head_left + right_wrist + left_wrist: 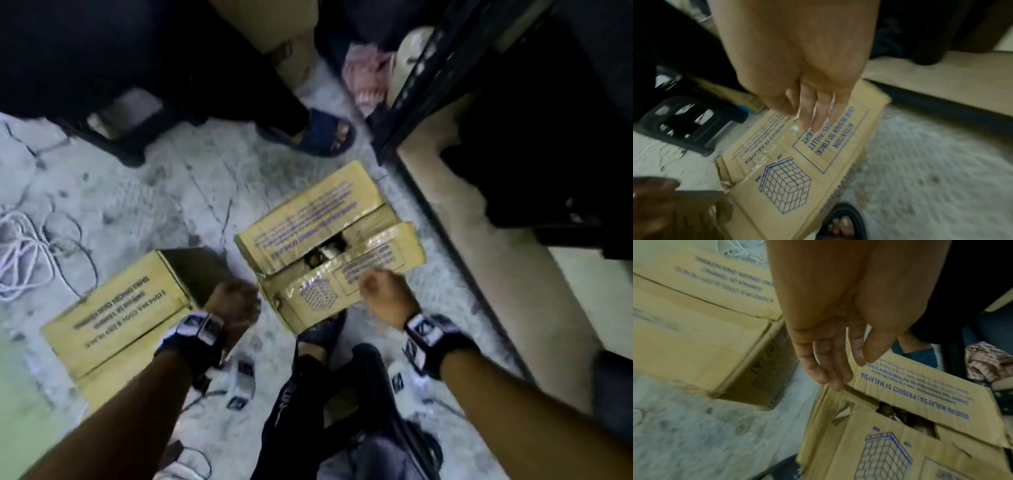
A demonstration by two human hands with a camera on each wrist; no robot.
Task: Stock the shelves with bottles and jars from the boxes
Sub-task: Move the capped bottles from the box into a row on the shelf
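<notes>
Both hands hung over the part-opened box (pixel 329 236) on the floor (pixel 144 192), just ahead of my feet. My right hand (pixel 383 291), fingers (pixel 813 113) straight and holding nothing, sat above the near taped flap (pixel 797 154). My left hand (pixel 234 298), also slack and empty, hovered at the box's left corner, fingertips (pixel 835 379) at the seam. The flap gap ran left-to-right between the hands; something dark showed inside, unidentifiable. The right hand seemed nearer the flap. A second, closed box (pixel 116 308) lay left.
</notes>
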